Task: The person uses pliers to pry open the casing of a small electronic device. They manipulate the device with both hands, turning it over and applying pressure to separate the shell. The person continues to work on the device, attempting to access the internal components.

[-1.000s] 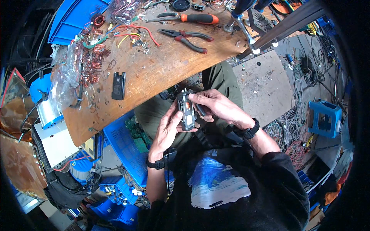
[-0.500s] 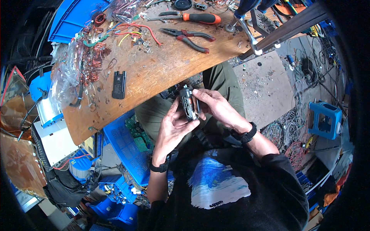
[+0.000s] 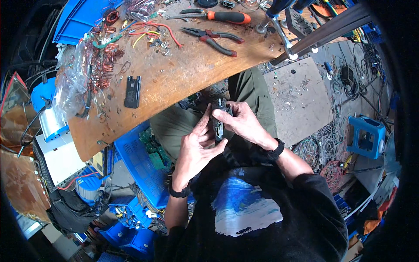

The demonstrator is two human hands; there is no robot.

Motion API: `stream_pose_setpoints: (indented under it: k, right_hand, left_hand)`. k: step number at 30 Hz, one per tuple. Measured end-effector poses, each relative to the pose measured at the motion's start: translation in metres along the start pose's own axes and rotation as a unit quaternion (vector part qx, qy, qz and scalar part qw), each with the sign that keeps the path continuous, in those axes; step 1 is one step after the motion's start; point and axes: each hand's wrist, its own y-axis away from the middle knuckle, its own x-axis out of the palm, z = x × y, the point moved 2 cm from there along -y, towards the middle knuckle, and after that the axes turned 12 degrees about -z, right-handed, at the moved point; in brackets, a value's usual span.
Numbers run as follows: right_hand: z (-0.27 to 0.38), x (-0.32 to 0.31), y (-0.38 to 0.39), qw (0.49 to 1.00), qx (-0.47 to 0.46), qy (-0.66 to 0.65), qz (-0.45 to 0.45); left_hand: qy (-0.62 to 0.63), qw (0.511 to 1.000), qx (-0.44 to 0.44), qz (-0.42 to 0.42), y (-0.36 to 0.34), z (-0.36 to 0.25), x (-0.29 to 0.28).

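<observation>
Above my lap, just off the table edge, I hold a small black handheld device (image 3: pixel 219 127) upright. It has short metal stubs on its top end, and pale inner parts show along its face. My left hand (image 3: pixel 193 150) is wrapped round its left side and lower end, the thumb at the bottom. My right hand (image 3: pixel 245 125) grips the upper right side, its thumb pressed across the front near the top. The fingers hide much of the device. On the table to the left lies a flat black casing piece (image 3: pixel 132 92) with two small prongs.
Pliers (image 3: pixel 209 39) and an orange-and-black handled tool (image 3: pixel 229 17) lie on the wooden table (image 3: pixel 174 83). Copper coils (image 3: pixel 107 65), wires and plastic bags are at its left. A blue crate (image 3: pixel 137 163) with green circuit boards stands below. Cables (image 3: pixel 312 146) cover the floor at right.
The device has turned in my hands, so its face looks different. My right thumb has moved down and left across its front. The view has shifted slightly.
</observation>
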Motion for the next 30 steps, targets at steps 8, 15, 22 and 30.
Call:
stream_pose_setpoints:
  k: [8, 15, 22, 30]
  right_hand:
    - [-0.036, -0.004, -0.002, 0.998, 0.007, -0.065, 0.015]
    - [-0.017, -0.001, -0.001, 0.99, 0.015, -0.137, 0.029]
    - [-0.027, 0.003, -0.007, 0.994, -0.007, -0.11, -0.024]
    - [-0.016, -0.006, -0.003, 0.999, 0.003, -0.002, -0.036]
  left_hand:
    - [-0.027, 0.998, 0.046, 0.015, 0.001, -0.016, -0.001]
    - [-0.074, 0.995, 0.061, -0.023, 0.0, -0.019, 0.004]
    - [-0.097, 0.992, 0.055, -0.06, -0.004, -0.012, 0.013]
    - [-0.043, 0.998, 0.044, -0.02, -0.003, -0.017, 0.01]
